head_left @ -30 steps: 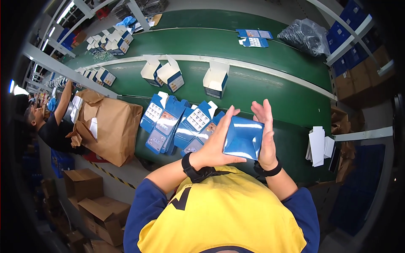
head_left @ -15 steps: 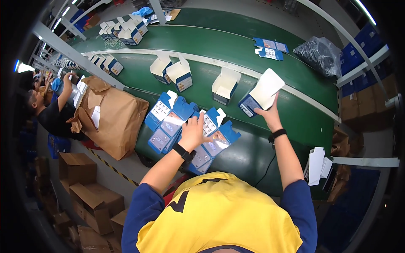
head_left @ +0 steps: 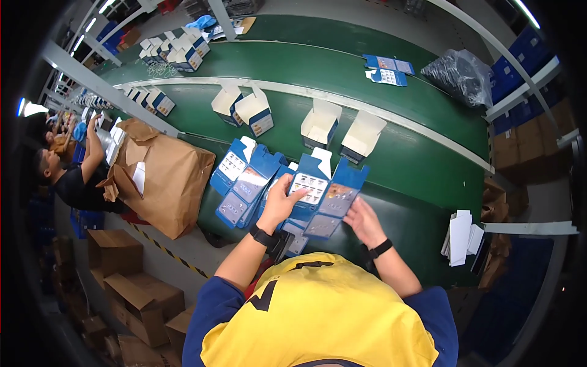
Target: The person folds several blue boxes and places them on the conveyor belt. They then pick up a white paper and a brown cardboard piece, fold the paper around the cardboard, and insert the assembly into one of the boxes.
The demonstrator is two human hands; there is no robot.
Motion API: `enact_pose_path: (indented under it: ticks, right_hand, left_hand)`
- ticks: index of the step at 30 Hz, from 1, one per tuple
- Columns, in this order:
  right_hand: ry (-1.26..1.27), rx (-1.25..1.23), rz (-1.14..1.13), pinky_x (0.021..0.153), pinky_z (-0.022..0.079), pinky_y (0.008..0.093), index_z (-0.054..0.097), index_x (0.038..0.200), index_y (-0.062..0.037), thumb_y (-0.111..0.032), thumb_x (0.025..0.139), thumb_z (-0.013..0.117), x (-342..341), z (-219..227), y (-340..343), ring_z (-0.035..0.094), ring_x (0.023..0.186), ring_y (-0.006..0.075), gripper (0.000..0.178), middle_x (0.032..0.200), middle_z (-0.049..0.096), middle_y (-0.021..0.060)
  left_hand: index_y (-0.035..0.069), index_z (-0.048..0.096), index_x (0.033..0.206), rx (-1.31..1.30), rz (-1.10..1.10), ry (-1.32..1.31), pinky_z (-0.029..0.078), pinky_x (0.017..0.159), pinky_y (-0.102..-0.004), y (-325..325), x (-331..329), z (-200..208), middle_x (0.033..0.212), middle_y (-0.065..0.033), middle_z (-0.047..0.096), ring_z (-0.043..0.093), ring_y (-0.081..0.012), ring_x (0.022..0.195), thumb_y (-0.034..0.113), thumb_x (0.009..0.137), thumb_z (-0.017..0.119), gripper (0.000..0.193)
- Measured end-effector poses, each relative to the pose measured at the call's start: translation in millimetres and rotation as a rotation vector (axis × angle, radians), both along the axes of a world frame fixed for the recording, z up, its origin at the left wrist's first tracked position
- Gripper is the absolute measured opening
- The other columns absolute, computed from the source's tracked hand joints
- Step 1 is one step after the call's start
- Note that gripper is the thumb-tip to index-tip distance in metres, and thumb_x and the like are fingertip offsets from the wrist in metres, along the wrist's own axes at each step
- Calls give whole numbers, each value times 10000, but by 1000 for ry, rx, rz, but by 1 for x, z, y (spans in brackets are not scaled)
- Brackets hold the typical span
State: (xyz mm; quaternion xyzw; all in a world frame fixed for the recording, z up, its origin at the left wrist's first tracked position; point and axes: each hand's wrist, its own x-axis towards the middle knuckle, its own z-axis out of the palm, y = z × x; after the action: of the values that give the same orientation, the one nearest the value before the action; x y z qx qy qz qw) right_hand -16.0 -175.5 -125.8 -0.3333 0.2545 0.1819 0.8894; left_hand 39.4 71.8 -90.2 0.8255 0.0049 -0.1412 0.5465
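Observation:
My left hand (head_left: 282, 202) is closed on the edge of a blue and white flat folded carton (head_left: 337, 199), its thumb over the printed white panel. The carton is lifted and tilted above other flat cartons (head_left: 296, 241) in front of me. At its right edge is my right hand (head_left: 365, 221), fingers apart and fingertips close to the carton; whether they touch it is hard to tell. More flat cartons (head_left: 238, 183) lie in an overlapping pile to the left. Beyond, an open-topped box (head_left: 362, 136) stands beside another open box (head_left: 321, 124) on the green belt.
Two more open boxes (head_left: 244, 111) stand farther left. A large brown paper bag (head_left: 177, 183) borders the bench, with a co-worker (head_left: 67, 177) beyond. White card pieces (head_left: 460, 238) lie at right. Flat cartons (head_left: 389, 70) and a grey plastic bag (head_left: 458, 73) sit farther back.
My right hand has let go of the open box, which now stands on the belt, and has come back toward me. My left hand has picked up a flat carton from the pile.

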Motion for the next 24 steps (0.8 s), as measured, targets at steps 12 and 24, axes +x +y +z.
enact_pose_path:
  ticks: [12,24]
  right_hand:
    - [-1279,-1132,216,963,397,342,419,1326,-52,-166,753,730,-17,117,7,488,1187,233,662,1320,479,179]
    - [-821,-512,-67,1097,192,400,203,1432,-38,-458,399,909,-8,85,-2,266,1342,261,1319,1456,255,153]
  left_hand:
    - [-23,419,1237,-626,13,-228,367,965,-327,-52,-16,101,1185,-130,509,486,-211,1113,434,714,760,773]
    - [-8,242,1361,-156,-542,-432,240,1079,-450,-76,-42,114,1331,-211,373,363,-353,1273,295,676,784,925]
